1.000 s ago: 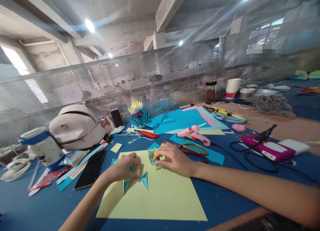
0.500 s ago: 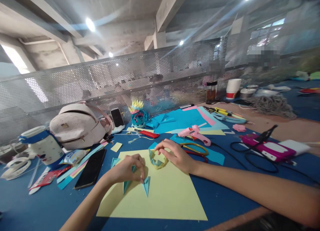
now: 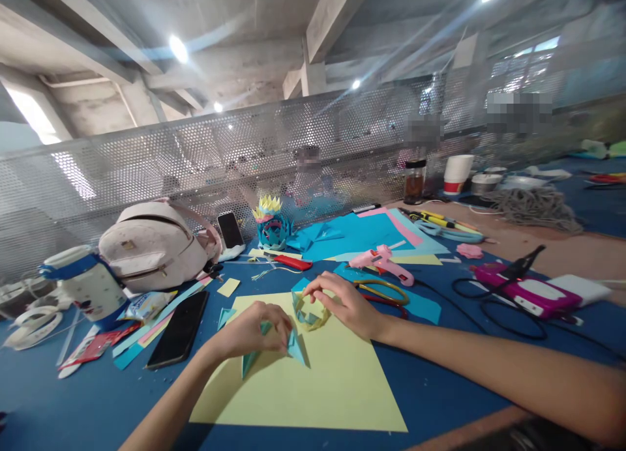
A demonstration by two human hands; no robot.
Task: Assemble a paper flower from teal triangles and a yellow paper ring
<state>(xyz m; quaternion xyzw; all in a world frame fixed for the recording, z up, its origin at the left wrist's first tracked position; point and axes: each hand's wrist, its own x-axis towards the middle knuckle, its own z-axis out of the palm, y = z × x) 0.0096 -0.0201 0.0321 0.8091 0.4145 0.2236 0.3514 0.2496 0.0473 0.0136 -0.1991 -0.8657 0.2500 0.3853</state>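
My left hand (image 3: pixel 261 330) pinches a light blue folded paper triangle (image 3: pixel 297 350) between thumb and fingers, just above the yellow paper sheet (image 3: pixel 313 399). More light blue folded triangles (image 3: pixel 248 365) lie under and beside that hand, partly hidden by it. At the sheet's far edge sits a small ring of folded paper (image 3: pixel 317 323), yellow outside and light blue inside. My right hand (image 3: pixel 342 304) curves over the ring's far right side, its fingertips on the rim, gripping it in place.
A pink glue gun (image 3: pixel 384 263) and yellow-handled scissors (image 3: pixel 386 289) lie beyond my right hand. Behind are a red utility knife (image 3: pixel 292 262), blue paper sheets (image 3: pixel 362 232) and a folded-paper model (image 3: pixel 272 229). To the left are a black phone (image 3: pixel 178 330), a backpack (image 3: pixel 151 246) and a bottle (image 3: pixel 90 288).
My left hand has shifted slightly right with the light blue triangle, which is now tilted and nearer the ring. My right hand and the ring have stayed in place.
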